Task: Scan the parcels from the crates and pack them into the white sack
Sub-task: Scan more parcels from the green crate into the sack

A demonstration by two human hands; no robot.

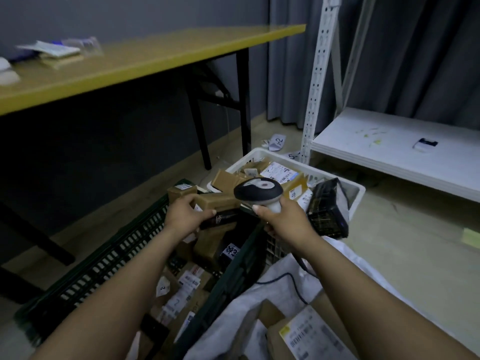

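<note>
The left hand (185,213) grips a dark parcel (220,219) over the green crate (109,258); the right hand (281,219) clasps the scanner (258,191); scanning looks underway; next, the white sack (280,287).

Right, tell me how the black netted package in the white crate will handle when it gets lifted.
The black netted package leans on the white crate rim, so it may tip once nudged. Its wrapping looks wrinkled and soft, probably yielding under fingers. The glossy film could be a little slippery. Weight cannot be judged.

Green crate (109,261) left of sack (280,287), basket (262,154) behind
</note>
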